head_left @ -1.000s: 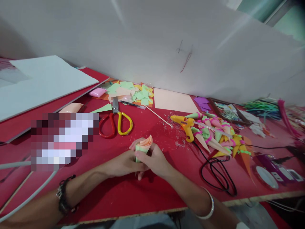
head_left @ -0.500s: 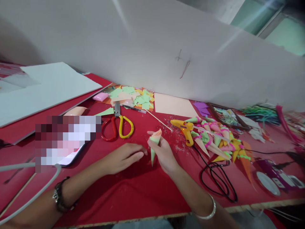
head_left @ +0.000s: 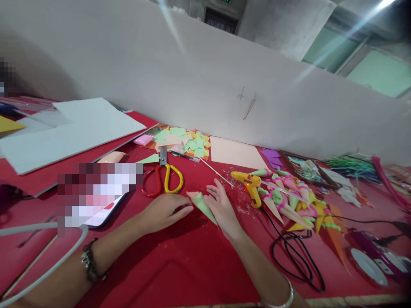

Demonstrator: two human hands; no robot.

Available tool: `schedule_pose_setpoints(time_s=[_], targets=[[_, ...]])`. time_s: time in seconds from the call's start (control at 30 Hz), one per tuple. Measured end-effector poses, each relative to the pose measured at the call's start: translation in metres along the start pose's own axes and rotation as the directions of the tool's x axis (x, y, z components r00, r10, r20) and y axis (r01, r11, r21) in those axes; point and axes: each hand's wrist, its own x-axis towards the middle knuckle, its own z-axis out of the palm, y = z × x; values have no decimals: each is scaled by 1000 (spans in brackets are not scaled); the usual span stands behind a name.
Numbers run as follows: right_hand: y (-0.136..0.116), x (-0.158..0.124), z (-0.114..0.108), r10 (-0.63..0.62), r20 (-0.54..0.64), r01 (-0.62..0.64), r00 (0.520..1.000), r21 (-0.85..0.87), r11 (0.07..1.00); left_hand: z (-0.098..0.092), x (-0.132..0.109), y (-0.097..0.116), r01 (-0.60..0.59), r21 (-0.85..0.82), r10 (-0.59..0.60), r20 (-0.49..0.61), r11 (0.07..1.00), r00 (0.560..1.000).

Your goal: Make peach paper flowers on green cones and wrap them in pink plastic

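Observation:
A small paper cone [head_left: 204,206], pale green with a peach-coloured top, is tilted between my two hands, its point toward the lower right. My left hand [head_left: 167,212] has its fingertips closed at the peach end; part of that grip is hidden. Beside the cone's green side, my right hand [head_left: 224,210] is open with its fingers stretched apart, its thumb close to the paper. Red-and-yellow-handled scissors [head_left: 164,174] lie behind my left hand. To the right of my right hand rests a yellow glue gun [head_left: 249,185].
Finished paper cones [head_left: 289,194] with pink trim are heaped at the right, by a looped black cord [head_left: 297,256]. Paper scraps [head_left: 192,143], a peach sheet [head_left: 236,152] and a thin stick [head_left: 215,172] lie behind. A phone [head_left: 107,211] is at the left.
The cone has gone from upright in my right hand to tilted at my left fingertips. My right hand has opened, its fingers spread. The camera view has shifted slightly upward.

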Motion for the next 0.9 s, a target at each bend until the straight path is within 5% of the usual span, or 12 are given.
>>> schedule_pose_setpoints(time_s=[0.2,0.4,0.63,0.77,0.9], targets=[[0,0,2,-105,-14,103,994,-85,991,-8,1,0,69,-89,-83,-172,994,982],[-1,-6,5,-226,39,229,973,-220,948,-39,-9,-17,229,-279,-335,-434,933,836],[-10,-14,6,-272,95,288,958,-355,889,-62,-25,-72,325,-254,-408,-437,911,802],[-9,-15,7,-299,114,320,948,-354,879,-75,-11,-115,437,-124,-431,-530,891,730],[-8,-15,6,-338,106,353,935,-342,871,-89,13,-146,483,-44,-423,-557,874,715]])
